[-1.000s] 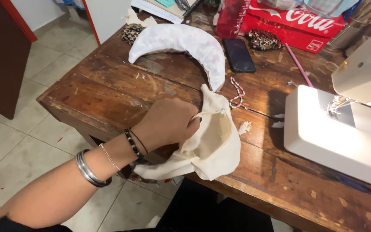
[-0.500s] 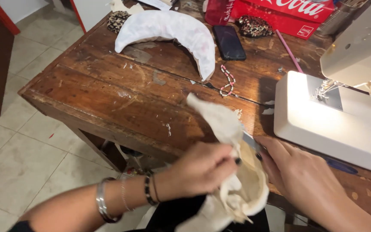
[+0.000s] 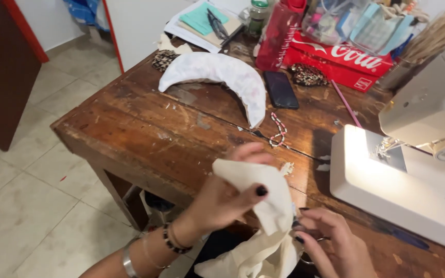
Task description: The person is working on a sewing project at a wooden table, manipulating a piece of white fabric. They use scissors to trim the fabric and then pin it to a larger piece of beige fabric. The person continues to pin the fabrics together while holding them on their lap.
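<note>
Item: cream fabric piece (image 3: 263,216), at the near edge of the wooden table (image 3: 130,134), held in front of you. Your left hand (image 3: 227,198) grips its upper fold, thumb pressed over the cloth, fingers curled shut behind it. Your right hand (image 3: 330,242) pinches the lower right part of the cloth; something small and dark sits between its fingertips, too hidden to tell. Nearby: white sewing machine (image 3: 413,164) just to the right; white crescent cushion (image 3: 217,77) and black phone (image 3: 280,89) farther back
</note>
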